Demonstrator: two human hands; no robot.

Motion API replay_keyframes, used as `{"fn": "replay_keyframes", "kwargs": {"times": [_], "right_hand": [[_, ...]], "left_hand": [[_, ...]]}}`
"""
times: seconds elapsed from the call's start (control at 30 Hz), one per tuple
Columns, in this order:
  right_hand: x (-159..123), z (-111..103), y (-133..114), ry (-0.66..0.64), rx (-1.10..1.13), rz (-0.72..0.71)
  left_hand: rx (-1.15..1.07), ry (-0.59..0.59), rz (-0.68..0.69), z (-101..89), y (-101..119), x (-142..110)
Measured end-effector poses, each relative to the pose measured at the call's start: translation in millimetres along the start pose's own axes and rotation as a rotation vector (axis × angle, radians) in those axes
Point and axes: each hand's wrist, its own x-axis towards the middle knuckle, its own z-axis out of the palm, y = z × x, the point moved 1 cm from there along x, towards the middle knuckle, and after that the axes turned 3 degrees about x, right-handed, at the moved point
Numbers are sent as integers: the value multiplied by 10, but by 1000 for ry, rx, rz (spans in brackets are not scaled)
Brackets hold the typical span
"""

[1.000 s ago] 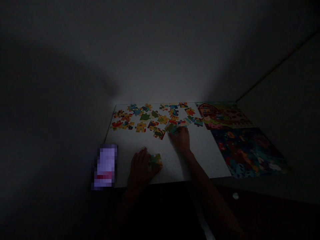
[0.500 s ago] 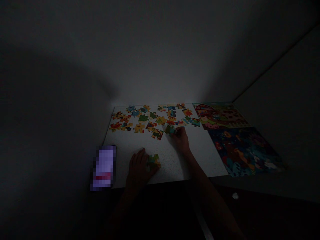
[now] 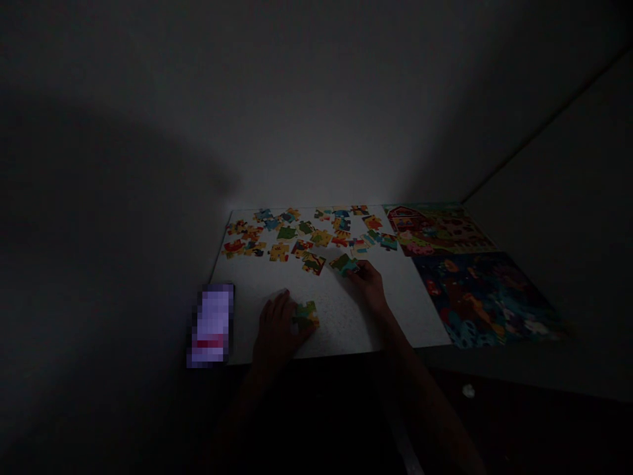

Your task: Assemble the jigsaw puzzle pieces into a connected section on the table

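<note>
The room is dark, and only a white table point(image 3: 326, 310) is lit. My left hand point(image 3: 277, 330) rests near the front edge, its fingers lying against a small green and yellow cluster of joined puzzle pieces point(image 3: 305, 315). My right hand point(image 3: 368, 284) is further back, its fingers pinched on a green puzzle piece point(image 3: 344, 264) lifted slightly off the table. Several loose colourful puzzle pieces point(image 3: 301, 231) are scattered along the far side of the table.
Two finished puzzle pictures lie at the right: a farm scene point(image 3: 438, 231) at the back and a dark blue sea scene point(image 3: 487, 297) in front of it. A glowing screen point(image 3: 211, 324) sits at the table's front left corner. Walls close in behind.
My right hand has picked a green piece out of the scattered pieces and drawn it back toward me. My left hand has stayed on the small cluster.
</note>
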Motion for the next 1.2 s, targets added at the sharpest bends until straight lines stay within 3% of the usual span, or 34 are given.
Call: {"fn": "replay_keyframes", "kwargs": {"times": [0.33, 0.8, 1.2], "right_hand": [[-300, -86, -84, -58, -66, 69], [-300, -78, -89, -62, -45, 120], [-316, -17, -131, -57, -68, 72]], "left_hand": [[-10, -20, -12, -20, 13, 10], [20, -18, 6, -24, 15, 9], [3, -23, -8, -17, 9, 8]]}}
